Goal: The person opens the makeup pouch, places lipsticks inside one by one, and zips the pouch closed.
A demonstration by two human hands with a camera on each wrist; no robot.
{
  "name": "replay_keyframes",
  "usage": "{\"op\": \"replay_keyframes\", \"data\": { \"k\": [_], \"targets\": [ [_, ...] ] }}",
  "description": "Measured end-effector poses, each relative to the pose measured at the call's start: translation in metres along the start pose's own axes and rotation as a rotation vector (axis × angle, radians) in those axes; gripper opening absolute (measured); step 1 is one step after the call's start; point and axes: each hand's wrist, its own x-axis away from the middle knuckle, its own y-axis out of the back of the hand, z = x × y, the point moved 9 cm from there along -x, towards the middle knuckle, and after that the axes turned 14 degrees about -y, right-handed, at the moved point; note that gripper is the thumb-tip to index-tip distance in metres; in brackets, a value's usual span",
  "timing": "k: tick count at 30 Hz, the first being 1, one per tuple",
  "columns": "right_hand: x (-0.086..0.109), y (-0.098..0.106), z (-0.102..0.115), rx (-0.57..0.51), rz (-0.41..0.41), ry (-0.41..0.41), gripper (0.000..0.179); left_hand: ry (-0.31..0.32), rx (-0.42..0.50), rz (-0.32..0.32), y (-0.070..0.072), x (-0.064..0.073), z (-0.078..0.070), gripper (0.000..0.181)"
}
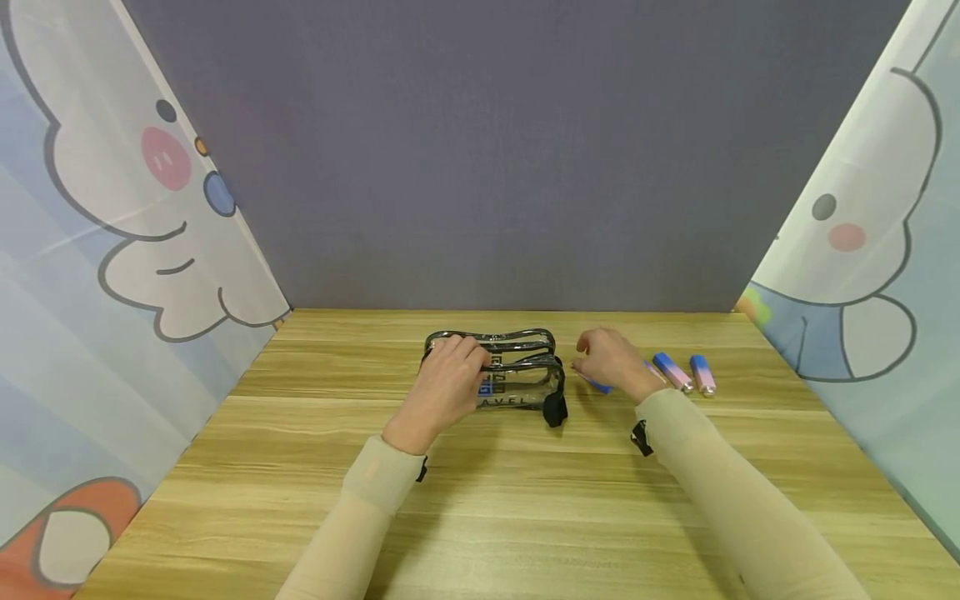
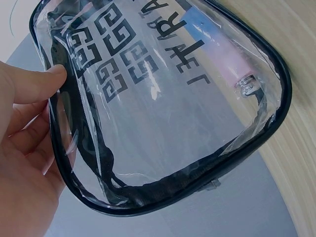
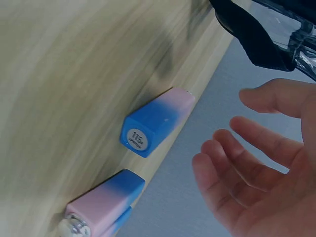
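Observation:
My left hand [image 1: 450, 375] pinches the black-trimmed edge of a clear travel bag [image 1: 525, 402], thumb on the near side in the left wrist view. Dark lettering and square patterns mark its see-through wall. A blue-and-pink lipstick tube [image 2: 219, 49] shows through that wall, apparently lying inside. To the right of the bag, my right hand [image 1: 611, 362] hovers with relaxed fingers and nothing in them. Beneath it lies another blue-and-pink lipstick tube [image 3: 158, 121], with a round label on its blue end. The right fingers [image 3: 247, 163] are apart from it.
More lipstick tubes [image 1: 702, 375] of the same colours lie right of my right hand, some with silvery ends. A black strap tab [image 1: 555, 410] sticks out at the bag's right corner. A grey panel [image 1: 517, 167] stands behind the wooden table [image 1: 480, 517], with cartoon-print curtains [image 1: 60, 267] at both sides.

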Motion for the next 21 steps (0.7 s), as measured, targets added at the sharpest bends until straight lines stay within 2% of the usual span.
{"op": "replay_keyframes", "data": {
  "k": [14,21],
  "targets": [
    [-0.003,-0.014,-0.009,0.032,0.032,-0.049,0.029,-0.007,-0.012,-0.012,0.001,0.0,-0.001,0.017],
    [-0.005,-0.019,-0.013,0.073,0.009,-0.042,0.023,0.0,-0.014,-0.009,0.001,0.0,-0.001,0.017]
  ]
}}
